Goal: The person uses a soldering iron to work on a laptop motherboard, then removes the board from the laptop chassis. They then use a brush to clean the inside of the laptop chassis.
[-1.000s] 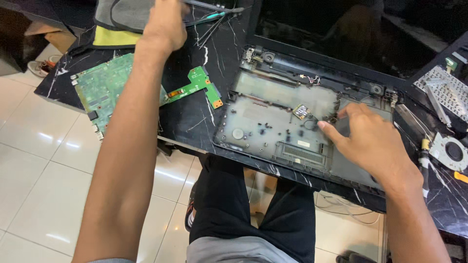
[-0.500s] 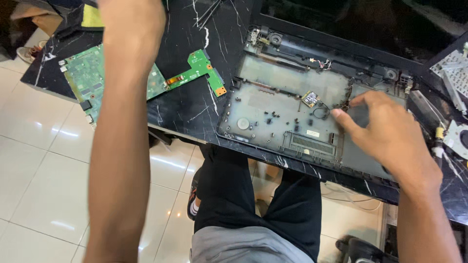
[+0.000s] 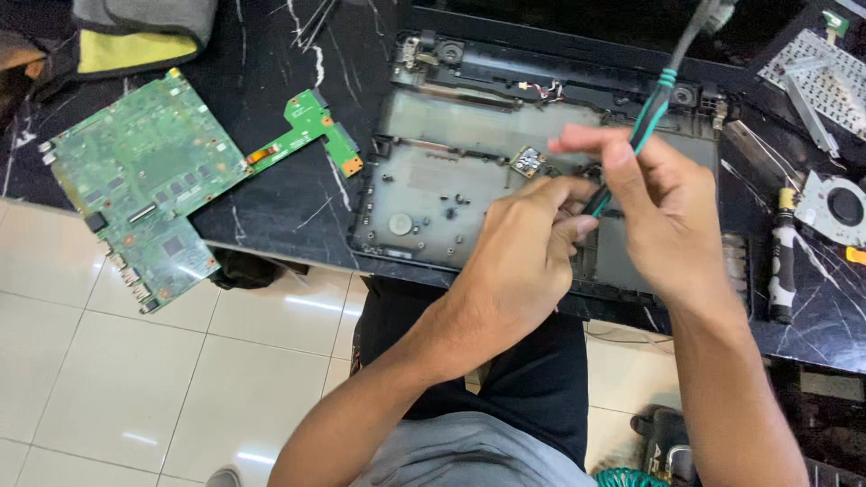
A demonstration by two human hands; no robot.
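Observation:
An opened laptop base [image 3: 433, 180], grey and stripped, lies on the black marble table [image 3: 262, 81] in front of me. Both my hands meet over its right half. My right hand [image 3: 663, 212] grips a screwdriver with a green and black handle [image 3: 657, 104], which slants down from the upper right into the base. My left hand [image 3: 532, 248] is curled at the tool's lower end, its fingertips closed around it just above the base. The tip is hidden by my fingers. A small square card [image 3: 526, 162] sits in the base next to my left fingers.
A large green motherboard [image 3: 144, 180] overhangs the table's left edge, with a small green board [image 3: 311, 131] beside it. At the right lie a second screwdriver [image 3: 783, 261], a fan [image 3: 839, 207] and a keyboard part [image 3: 812, 81]. A yellow and grey cloth [image 3: 135, 36] sits at the top left.
My left hand came back from the far side of the table to the laptop base with the screwdriver. My right hand lifted off the base and closed on the tool.

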